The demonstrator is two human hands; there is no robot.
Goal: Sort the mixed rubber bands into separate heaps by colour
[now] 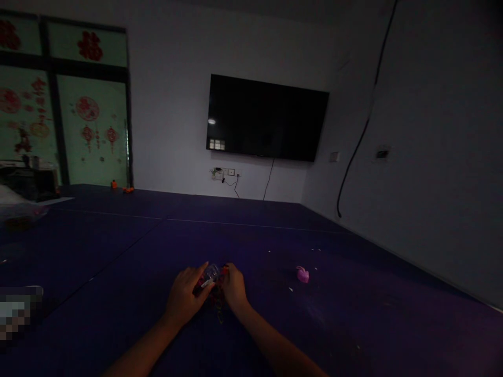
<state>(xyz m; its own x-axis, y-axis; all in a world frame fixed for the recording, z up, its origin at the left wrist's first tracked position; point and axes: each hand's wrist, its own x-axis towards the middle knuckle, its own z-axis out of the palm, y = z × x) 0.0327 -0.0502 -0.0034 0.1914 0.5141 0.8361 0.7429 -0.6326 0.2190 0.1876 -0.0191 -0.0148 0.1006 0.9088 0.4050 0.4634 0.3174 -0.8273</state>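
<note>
Low in the middle of the head view, my left hand (pixel 185 295) has its thumb and fingers closed round a small clear plastic container (pixel 211 273). Right beside it, my right hand (pixel 234 288) pinches part of a small dark red bundle (pixel 217 296). A thin yellowish loop (pixel 220 313) hangs from the bundle toward me. Both hands are close together over the dark blue surface (pixel 188 238). The dim light hides what exactly the bundle is.
A small pink object (pixel 302 275) lies to the right, with several white scraps around it. Plastic bags (pixel 21 212) and a dark box (pixel 29 180) stand at the far left. Small orange items (pixel 128 190) sit near the door. A television (pixel 267 118) hangs on the wall.
</note>
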